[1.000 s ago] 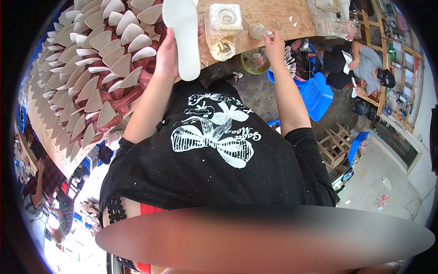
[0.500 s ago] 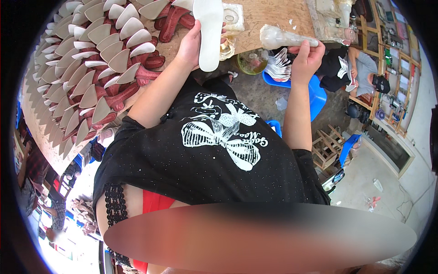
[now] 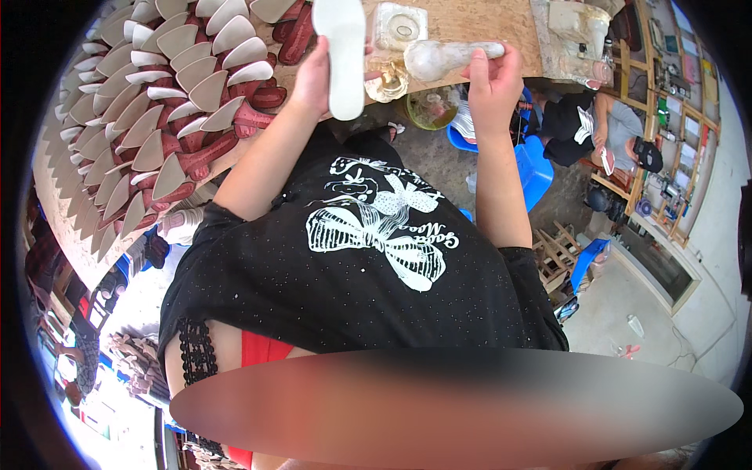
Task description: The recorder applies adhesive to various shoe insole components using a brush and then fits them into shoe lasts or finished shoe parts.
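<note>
My left hand [image 3: 313, 82] is closed on a white shoe insole [image 3: 343, 59], gripping it by its side edges so that its long flat face shows. In my right hand [image 3: 496, 84] is the narrow end of a whitish, glue-crusted brush [image 3: 439, 60]. The brush's broad end points left, toward the insole, with a gap between them. Below that broad end, at the table's edge, is a crusted yellowish cup [image 3: 388, 83]. Behind it lies a white square block with a round hollow [image 3: 402, 27].
Rows of dark red sandal uppers with beige insoles [image 3: 176, 94] cover the table's left side. A stained white container [image 3: 576, 31] stands at the right. Beneath the table edge are a greenish basin [image 3: 432, 111] and a blue bin [image 3: 536, 172]. A person [image 3: 619, 129] sits at far right.
The brush in my right hand has moved left, closer to the insole and above the crusted cup. My left hand has shifted slightly left with the insole.
</note>
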A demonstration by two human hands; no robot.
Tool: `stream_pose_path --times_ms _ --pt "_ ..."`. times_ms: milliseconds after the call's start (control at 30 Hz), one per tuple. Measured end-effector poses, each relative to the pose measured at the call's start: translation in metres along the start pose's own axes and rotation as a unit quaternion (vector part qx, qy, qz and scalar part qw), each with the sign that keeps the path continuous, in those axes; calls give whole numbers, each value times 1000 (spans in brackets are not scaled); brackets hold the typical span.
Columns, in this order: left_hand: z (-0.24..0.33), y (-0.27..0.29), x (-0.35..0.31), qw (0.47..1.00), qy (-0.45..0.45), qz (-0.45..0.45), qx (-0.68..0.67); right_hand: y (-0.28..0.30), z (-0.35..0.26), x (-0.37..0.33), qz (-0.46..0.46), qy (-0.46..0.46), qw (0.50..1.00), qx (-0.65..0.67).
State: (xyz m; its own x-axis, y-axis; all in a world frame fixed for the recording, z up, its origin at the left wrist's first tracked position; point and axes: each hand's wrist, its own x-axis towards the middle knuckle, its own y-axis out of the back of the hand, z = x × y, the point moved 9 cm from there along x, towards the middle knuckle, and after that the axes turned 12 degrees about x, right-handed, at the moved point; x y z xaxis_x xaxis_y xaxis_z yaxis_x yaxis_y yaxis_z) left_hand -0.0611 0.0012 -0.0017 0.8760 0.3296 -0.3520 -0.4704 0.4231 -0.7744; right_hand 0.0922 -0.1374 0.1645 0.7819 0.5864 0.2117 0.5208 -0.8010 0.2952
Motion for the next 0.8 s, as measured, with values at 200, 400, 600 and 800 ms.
stream_pose_path --times_ms 200,400,600,800 --pt "45 18 -44 999 -43 26 -6 -52 -1 -1 -94 45 993 -51" --pt "53 24 -72 998 -59 30 20 -97 21 -10 -207 48 966 -148" --pt "50 30 -79 997 -54 51 9 -86 30 -26 -224 20 963 -149" --pt "54 38 -80 996 -67 53 16 -45 -17 -29 -85 147 973 -159"
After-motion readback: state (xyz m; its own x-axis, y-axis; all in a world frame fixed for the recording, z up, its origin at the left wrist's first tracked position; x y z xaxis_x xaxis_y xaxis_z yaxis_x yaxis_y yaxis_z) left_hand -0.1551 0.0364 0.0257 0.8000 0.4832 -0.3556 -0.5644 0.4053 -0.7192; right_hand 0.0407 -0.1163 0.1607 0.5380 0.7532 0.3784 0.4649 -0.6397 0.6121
